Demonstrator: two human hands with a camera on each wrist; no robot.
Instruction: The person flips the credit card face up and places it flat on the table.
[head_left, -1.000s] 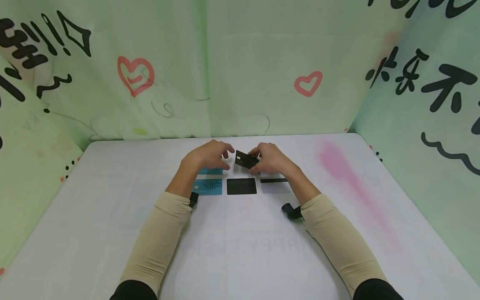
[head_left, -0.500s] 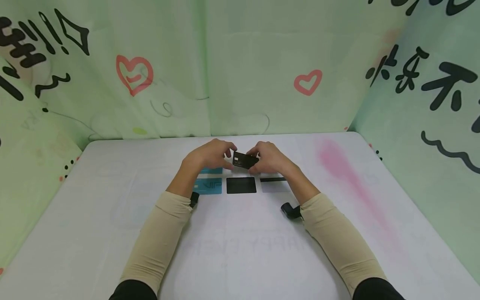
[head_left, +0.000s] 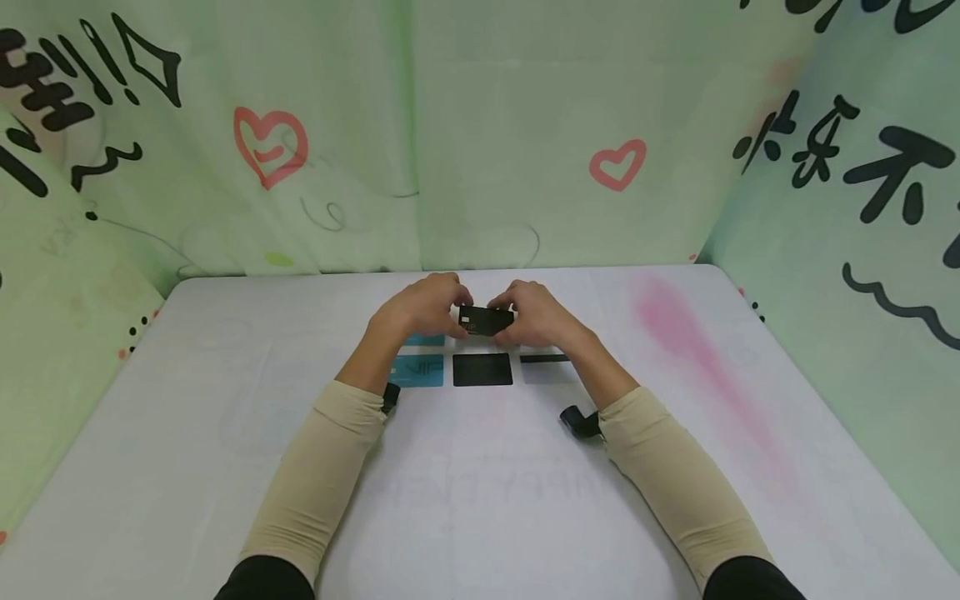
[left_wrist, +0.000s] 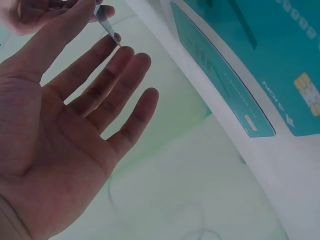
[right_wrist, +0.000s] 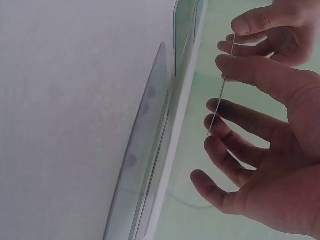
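In the head view a black card point(head_left: 486, 321) with a small chip and lettering is held up near the table's far side. My left hand point(head_left: 426, 305) pinches its left end, and my right hand point(head_left: 534, 315) pinches its right end between thumb and fingers. The right wrist view shows this card point(right_wrist: 218, 107) edge-on, a thin line between the fingertips of both hands. A black card point(head_left: 482, 370) lies flat just in front. Left of that are a blue card marked VIP point(head_left: 417, 371) and another blue card point(head_left: 424, 341), partly hidden by my left hand.
A pale card with a dark stripe point(head_left: 546, 359) lies to the right, partly under my right forearm. The white table point(head_left: 480, 517) meets green curtains point(head_left: 525, 100) at its back and sides. Black wrist devices point(head_left: 581, 422) show below the wrists.
The held black card has shifted left and levelled out. My left hand has closed in from beside the card to grip its left end; the right hand has moved slightly left with it.
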